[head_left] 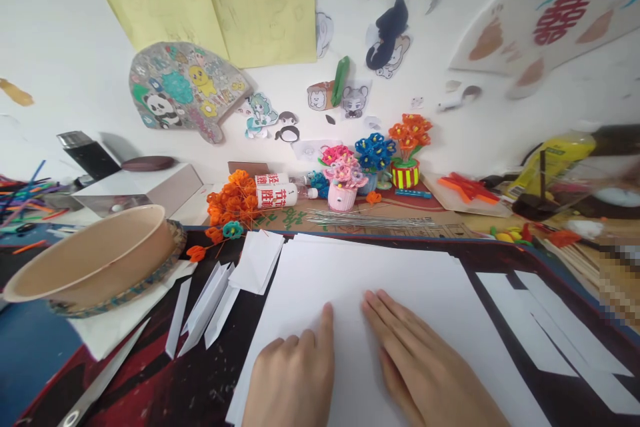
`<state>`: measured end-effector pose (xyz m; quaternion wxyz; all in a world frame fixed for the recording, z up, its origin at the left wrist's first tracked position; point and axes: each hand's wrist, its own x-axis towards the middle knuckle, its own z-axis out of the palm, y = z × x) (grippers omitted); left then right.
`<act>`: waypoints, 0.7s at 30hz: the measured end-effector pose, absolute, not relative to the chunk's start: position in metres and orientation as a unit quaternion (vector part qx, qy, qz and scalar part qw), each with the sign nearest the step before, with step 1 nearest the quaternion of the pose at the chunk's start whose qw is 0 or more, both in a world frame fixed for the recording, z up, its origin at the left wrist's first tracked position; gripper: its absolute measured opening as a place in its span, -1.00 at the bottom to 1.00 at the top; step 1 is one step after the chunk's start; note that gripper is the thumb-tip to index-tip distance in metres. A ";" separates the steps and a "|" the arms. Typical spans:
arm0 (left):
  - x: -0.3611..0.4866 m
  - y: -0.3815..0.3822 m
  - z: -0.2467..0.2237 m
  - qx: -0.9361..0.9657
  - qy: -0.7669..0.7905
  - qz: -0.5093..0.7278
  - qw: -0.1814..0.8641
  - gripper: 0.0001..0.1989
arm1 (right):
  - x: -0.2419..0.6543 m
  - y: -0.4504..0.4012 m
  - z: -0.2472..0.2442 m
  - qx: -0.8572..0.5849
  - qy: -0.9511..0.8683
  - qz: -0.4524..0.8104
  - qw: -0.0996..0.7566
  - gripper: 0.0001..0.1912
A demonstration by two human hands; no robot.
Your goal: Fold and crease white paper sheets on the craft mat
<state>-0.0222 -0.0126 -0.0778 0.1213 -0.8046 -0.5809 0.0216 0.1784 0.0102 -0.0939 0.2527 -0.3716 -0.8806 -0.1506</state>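
Observation:
A stack of large white paper (320, 267) lies in the middle of the dark mat. On its left part rests my left hand (297, 373), index finger stretched out and the other fingers curled under, with nothing seen in them. My right hand (420, 360) lies flat on the paper to the right, fingers straight and side by side. Left of the stack are folded white paper strips (207, 307) and a small pile of white paper pieces (257, 260). Cut white strips (525, 327) lie on the mat at the right.
Scissors (107, 373) lie at the lower left, below a beige bowl (90, 260) on a napkin. Behind the paper stand flowers in pots (343, 197), bottles (277, 195) and a bundle of wires (370, 220). A yellow bottle (550, 160) lies back right.

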 end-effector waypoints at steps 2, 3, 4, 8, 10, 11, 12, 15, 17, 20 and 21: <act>-0.023 -0.010 -0.082 -0.804 -0.583 0.037 0.112 -0.30 | 0.177 0.010 -0.092 -0.366 -0.885 -0.152 0.244 -0.57; -0.023 -0.010 -0.082 -0.805 -0.581 0.046 0.112 -0.30 | 0.177 0.010 -0.091 -0.364 -0.887 -0.153 0.239 -0.56; -0.023 -0.009 -0.081 -0.808 -0.576 0.053 0.114 -0.30 | 0.176 0.010 -0.090 -0.363 -0.889 -0.154 0.234 -0.56; -0.024 -0.009 -0.071 -0.827 -0.544 0.046 0.133 -0.37 | 0.177 0.008 -0.090 -0.365 -0.883 -0.164 0.244 -0.58; -0.025 -0.009 -0.069 -0.828 -0.542 0.033 0.141 -0.37 | 0.178 0.007 -0.092 -0.358 -0.880 -0.173 0.258 -0.60; -0.025 -0.009 -0.069 -0.827 -0.543 0.030 0.141 -0.37 | 0.178 0.006 -0.093 -0.356 -0.879 -0.179 0.263 -0.61; -0.025 -0.008 -0.069 -0.825 -0.547 0.028 0.140 -0.38 | 0.179 0.005 -0.093 -0.355 -0.877 -0.184 0.266 -0.61; -0.024 -0.006 -0.069 -0.820 -0.556 0.040 0.130 -0.43 | 0.178 0.004 -0.093 -0.363 -0.873 -0.192 0.264 -0.62; -0.022 -0.004 -0.068 -0.821 -0.556 0.053 0.121 -0.45 | 0.178 0.004 -0.091 -0.362 -0.874 -0.196 0.260 -0.62; -0.019 -0.003 -0.066 -0.821 -0.557 0.063 0.109 -0.44 | 0.177 0.003 -0.090 -0.364 -0.871 -0.204 0.261 -0.63; -0.019 -0.003 -0.066 -0.822 -0.556 0.061 0.108 -0.43 | 0.177 0.003 -0.090 -0.367 -0.868 -0.207 0.263 -0.64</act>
